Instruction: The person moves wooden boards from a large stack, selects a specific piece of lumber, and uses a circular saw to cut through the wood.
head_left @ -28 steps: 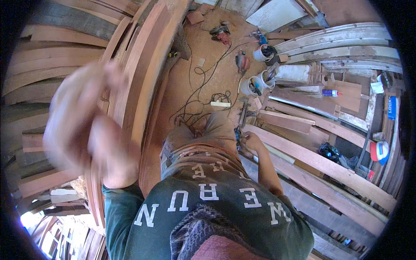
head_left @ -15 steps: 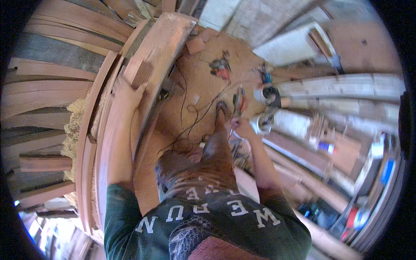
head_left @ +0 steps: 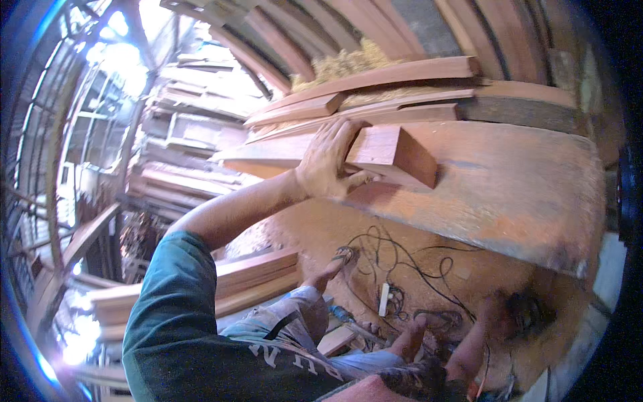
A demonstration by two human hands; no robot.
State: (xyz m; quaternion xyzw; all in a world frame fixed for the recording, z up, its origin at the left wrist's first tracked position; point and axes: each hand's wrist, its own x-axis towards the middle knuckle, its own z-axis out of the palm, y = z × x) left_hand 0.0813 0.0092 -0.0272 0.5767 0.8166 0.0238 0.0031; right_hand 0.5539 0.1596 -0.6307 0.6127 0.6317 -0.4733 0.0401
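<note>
My left hand is wrapped over a squared wooden beam, its fingers across the top and its thumb along the near side. The beam lies on a broad, worn wooden workbench, with its cut end toward the right. Lower right, my right hand is below the bench edge, beside a dark, blurred object. Blur and shadow hide its fingers, so I cannot make out whether it holds that object.
Curved timber pieces and pale wood shavings lie behind the beam. Black cords trail over the dusty floor. Stacked planks stand left of my legs, and more lumber is piled at the far left.
My view has swung left, bringing the lumber piles and bright openings into sight. My left hand stays on wood at the bench. My right hand now appears at the lower right, beside the dark object.
</note>
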